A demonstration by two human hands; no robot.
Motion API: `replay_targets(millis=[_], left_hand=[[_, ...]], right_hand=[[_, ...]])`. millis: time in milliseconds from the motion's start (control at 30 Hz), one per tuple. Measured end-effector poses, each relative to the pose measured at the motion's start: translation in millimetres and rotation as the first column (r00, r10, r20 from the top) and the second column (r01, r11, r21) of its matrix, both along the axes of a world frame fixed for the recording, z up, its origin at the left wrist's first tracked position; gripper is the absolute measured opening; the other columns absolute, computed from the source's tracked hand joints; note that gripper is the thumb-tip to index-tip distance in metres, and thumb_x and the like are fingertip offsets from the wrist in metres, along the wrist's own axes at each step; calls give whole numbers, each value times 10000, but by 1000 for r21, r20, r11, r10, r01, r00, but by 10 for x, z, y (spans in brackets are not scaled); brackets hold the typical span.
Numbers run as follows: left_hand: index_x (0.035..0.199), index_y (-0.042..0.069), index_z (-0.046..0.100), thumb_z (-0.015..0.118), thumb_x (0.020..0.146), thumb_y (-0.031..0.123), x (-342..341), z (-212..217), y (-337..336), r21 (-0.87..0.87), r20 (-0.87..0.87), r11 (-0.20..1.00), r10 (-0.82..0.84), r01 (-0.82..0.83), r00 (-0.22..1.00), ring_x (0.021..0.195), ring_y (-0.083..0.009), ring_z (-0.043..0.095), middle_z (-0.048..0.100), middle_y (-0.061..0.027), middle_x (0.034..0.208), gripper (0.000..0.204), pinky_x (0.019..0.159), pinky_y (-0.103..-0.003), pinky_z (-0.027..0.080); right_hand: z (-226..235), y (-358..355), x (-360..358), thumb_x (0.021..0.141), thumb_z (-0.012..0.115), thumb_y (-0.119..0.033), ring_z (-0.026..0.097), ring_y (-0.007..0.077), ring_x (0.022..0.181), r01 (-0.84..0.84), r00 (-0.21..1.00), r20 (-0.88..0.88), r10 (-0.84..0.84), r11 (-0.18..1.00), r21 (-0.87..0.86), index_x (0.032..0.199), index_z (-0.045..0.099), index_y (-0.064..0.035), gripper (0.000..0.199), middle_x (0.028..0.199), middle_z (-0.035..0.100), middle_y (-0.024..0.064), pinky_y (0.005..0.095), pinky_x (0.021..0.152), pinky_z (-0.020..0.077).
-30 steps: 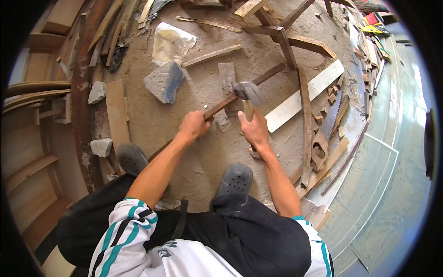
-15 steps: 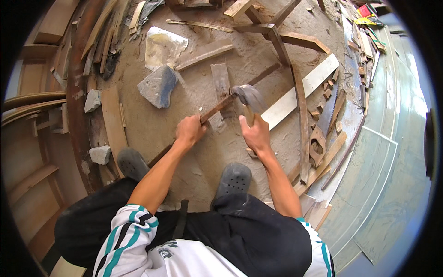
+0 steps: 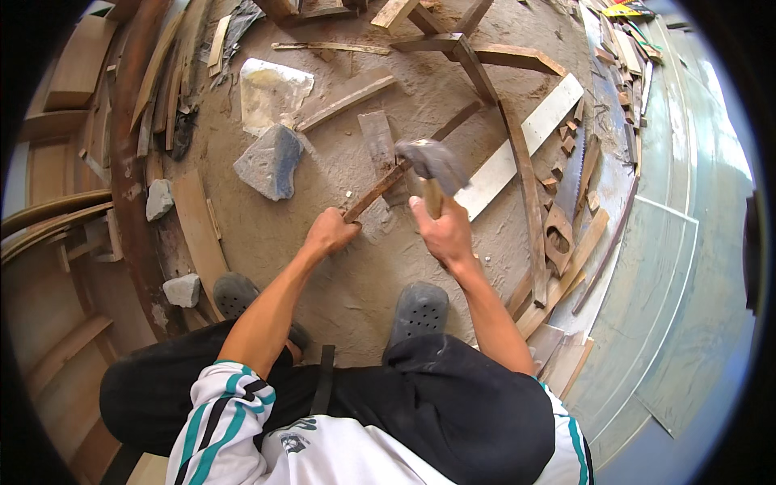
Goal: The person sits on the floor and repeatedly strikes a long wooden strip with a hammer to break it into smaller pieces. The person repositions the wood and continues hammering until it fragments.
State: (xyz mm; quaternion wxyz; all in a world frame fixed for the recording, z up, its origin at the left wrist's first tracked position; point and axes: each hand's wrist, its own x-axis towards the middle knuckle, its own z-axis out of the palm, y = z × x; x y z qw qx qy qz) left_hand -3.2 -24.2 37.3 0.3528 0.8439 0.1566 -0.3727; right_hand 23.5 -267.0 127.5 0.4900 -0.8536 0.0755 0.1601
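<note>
My left hand [image 3: 330, 232] is closed around the near part of a narrow dark wooden strip [image 3: 374, 197]. The strip slants away to the far right and crosses over a short flat board [image 3: 377, 136] on the ground. In my right hand [image 3: 444, 233] is a hammer [image 3: 437, 167], gripped by its wooden handle close below the metal head. The head is slightly blurred and hangs over or against the strip; I cannot tell whether they touch. Where the strip ends near my left hand is hidden.
A grey stone chunk [image 3: 270, 164] lies left of the strip, near a pale slab [image 3: 275, 93]. On the right are a white plank [image 3: 520, 148], a jointed dark wooden frame [image 3: 517, 149], a handsaw [image 3: 559, 236] and glass sheets [image 3: 655, 299]. Cabinet-like wooden panels [image 3: 69, 234] stand left.
The view has shifted slightly. Both hands keep their grips, and the hammer head has changed its angle a little above the strip.
</note>
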Motion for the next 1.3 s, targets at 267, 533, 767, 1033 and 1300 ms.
replay_targets(millis=[267,533,767,1033,1300], left_hand=[[925,-60,704,647,811,257,41,168,-11,50,-77,999,3,1,997,809,-414,708,687,-289,810,342,763,-470,523],[984,-28,718,647,826,261,71,112,-33,87,-30,996,3,-1,1000,856,-429,706,694,-301,868,337,795,-476,524],[1026,-12,725,651,835,264,41,157,-62,71,-42,997,-3,6,999,892,-430,707,706,-291,901,344,819,-477,526],[1039,-16,724,648,838,273,-2,186,-66,116,-57,993,15,-9,998,922,-437,703,708,-294,930,360,842,-483,532],[1035,-26,723,649,851,288,6,162,-77,129,-86,992,14,-3,996,931,-447,702,711,-295,944,371,839,-501,536]], right_hand=[[135,139,-23,945,674,-289,549,169,589,182,950,202,-239,946,267,781,621,-5,332,607,561,65,346,596,465],[-66,-44,-41,953,651,-276,544,139,600,102,991,-95,-99,994,35,796,605,-33,293,626,551,37,344,588,455],[-213,162,28,932,652,-238,553,149,627,-15,968,-249,21,1000,27,842,611,-21,238,654,575,64,348,596,451],[-246,260,-169,937,616,-213,687,353,710,170,941,271,-205,974,147,966,627,59,273,748,670,220,407,667,511],[168,227,-2,974,639,-261,512,121,386,323,944,-211,-255,849,419,792,591,-30,298,573,572,50,308,374,413]])
